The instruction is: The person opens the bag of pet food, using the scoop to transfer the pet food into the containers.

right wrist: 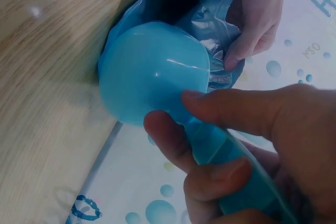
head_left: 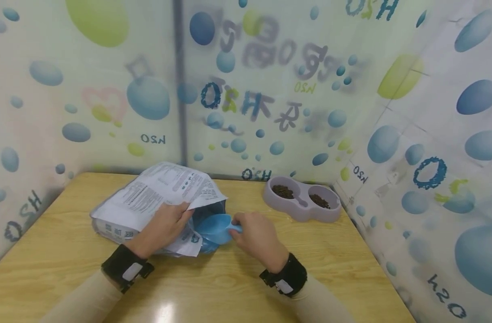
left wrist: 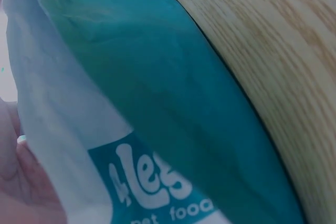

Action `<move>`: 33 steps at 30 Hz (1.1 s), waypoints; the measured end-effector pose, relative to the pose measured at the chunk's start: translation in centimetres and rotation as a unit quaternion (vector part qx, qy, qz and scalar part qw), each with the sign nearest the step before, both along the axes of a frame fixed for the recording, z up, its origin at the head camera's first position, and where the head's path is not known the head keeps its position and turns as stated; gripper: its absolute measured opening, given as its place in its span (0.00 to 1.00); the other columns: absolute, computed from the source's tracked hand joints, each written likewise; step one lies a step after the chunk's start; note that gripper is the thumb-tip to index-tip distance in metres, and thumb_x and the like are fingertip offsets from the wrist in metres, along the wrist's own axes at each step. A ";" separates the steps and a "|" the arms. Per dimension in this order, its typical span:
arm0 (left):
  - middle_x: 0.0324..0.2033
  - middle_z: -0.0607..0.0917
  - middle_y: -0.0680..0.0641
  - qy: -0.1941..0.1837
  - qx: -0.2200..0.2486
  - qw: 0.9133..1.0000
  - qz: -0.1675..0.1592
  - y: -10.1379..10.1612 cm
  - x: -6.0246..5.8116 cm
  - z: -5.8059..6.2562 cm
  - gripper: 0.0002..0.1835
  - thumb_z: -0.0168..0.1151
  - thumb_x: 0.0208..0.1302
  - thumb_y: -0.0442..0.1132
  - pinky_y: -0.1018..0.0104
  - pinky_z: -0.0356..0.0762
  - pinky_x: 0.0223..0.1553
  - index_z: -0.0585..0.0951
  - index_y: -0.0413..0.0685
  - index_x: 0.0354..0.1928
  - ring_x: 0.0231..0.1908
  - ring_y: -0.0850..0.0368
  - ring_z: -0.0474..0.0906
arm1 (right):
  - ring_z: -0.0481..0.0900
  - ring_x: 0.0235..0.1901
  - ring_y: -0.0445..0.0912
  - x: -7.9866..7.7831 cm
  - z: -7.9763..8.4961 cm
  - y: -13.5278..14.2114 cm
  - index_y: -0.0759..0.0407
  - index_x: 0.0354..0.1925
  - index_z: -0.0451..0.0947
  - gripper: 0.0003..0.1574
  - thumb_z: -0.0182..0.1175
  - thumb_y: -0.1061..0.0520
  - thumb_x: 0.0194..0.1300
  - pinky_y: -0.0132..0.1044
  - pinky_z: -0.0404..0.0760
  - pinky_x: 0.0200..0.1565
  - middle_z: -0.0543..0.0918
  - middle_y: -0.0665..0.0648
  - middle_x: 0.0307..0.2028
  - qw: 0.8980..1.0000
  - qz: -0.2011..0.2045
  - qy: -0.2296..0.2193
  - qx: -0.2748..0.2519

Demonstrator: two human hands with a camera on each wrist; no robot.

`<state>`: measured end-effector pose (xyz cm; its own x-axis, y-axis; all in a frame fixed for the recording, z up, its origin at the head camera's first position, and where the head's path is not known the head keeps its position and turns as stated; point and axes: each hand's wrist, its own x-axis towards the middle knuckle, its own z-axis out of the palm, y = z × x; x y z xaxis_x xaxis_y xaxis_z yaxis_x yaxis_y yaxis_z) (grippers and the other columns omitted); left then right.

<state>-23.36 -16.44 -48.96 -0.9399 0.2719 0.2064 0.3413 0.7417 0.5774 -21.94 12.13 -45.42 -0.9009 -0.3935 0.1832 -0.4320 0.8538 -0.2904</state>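
A white pet food bag (head_left: 149, 190) lies on its side, its mouth facing right. My left hand (head_left: 163, 226) grips the upper edge of that mouth; in the right wrist view the left thumb (right wrist: 242, 51) presses on the bag's rim. The left wrist view shows the bag's teal panel (left wrist: 152, 72) with pet food lettering. By its handle, my right hand (head_left: 259, 235) holds a blue scoop (head_left: 214, 228), and the scoop's bowl (right wrist: 152, 74) is at the bag's opening. Whether the scoop holds any food is hidden.
A grey double pet bowl (head_left: 300, 214) stands at the back right of the wooden table (head_left: 238, 287), brown kibble (head_left: 282, 192) in both of its hollows. Patterned curtains or panels (head_left: 238, 89) rise behind the table and along its sides.
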 end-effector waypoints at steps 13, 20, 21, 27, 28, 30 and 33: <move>0.29 0.79 0.49 -0.006 -0.007 1.000 0.007 0.2 0.0 0.2 0.26 0.50 0.96 0.46 0.67 0.63 0.23 0.80 0.39 0.81 0.19 0.61 0.70 | 0.78 0.30 0.42 -0.1 0.3 -1.3 0.55 0.49 0.94 0.12 0.82 0.50 0.75 0.33 0.76 0.32 0.90 0.51 0.34 1.000 -0.008 0.000 -0.001; 0.26 0.73 0.51 -0.021 -0.007 1.000 0.008 0.3 0.1 0.6 0.28 0.49 0.96 0.47 0.67 0.62 0.22 0.78 0.38 0.83 0.19 0.60 0.69 | 0.77 0.28 0.42 -0.4 0.3 -1.9 0.54 0.47 0.94 0.11 0.82 0.49 0.75 0.32 0.72 0.28 0.86 0.49 0.31 1.000 -0.019 0.003 0.000; 0.26 0.72 0.52 -0.021 -0.007 1.000 0.008 0.3 0.1 0.6 0.28 0.49 0.96 0.47 0.67 0.62 0.22 0.78 0.38 0.83 0.19 0.60 0.69 | 0.77 0.28 0.42 -0.4 0.3 -1.9 0.54 0.47 0.94 0.11 0.82 0.50 0.75 0.32 0.72 0.28 0.86 0.49 0.31 1.000 -0.020 0.004 0.001; 0.29 0.79 0.48 -0.008 -0.008 1.000 0.012 0.2 0.1 0.3 0.28 0.48 0.97 0.49 0.67 0.62 0.23 0.80 0.39 0.81 0.19 0.62 0.67 | 0.79 0.30 0.42 -0.7 0.1 -2.7 0.53 0.48 0.95 0.12 0.82 0.49 0.75 0.34 0.77 0.30 0.91 0.51 0.35 1.000 -0.024 0.012 0.009; 0.33 0.84 0.45 -0.005 -0.007 1.000 0.013 0.2 0.1 0.3 0.28 0.48 0.97 0.49 0.66 0.63 0.23 0.80 0.39 0.81 0.19 0.62 0.68 | 0.80 0.31 0.42 -0.8 0.1 -2.8 0.54 0.49 0.95 0.12 0.82 0.48 0.75 0.34 0.79 0.31 0.92 0.51 0.36 1.000 -0.025 0.012 0.010; 0.44 0.89 0.40 -0.001 -0.005 1.000 0.014 0.2 0.0 0.2 0.28 0.47 0.97 0.50 0.65 0.63 0.24 0.81 0.39 0.81 0.21 0.62 0.70 | 0.83 0.33 0.42 -1.0 0.1 -3.2 0.54 0.51 0.96 0.13 0.82 0.48 0.76 0.35 0.82 0.33 0.94 0.52 0.39 0.999 -0.028 0.013 0.015; 0.58 0.90 0.38 0.001 -0.002 1.000 0.013 0.2 -0.1 0.2 0.28 0.47 0.97 0.50 0.64 0.65 0.26 0.81 0.40 0.81 0.25 0.61 0.75 | 0.86 0.34 0.43 -1.2 0.2 -3.7 0.54 0.51 0.95 0.14 0.81 0.48 0.76 0.37 0.86 0.34 0.95 0.53 0.41 0.999 -0.033 0.011 0.017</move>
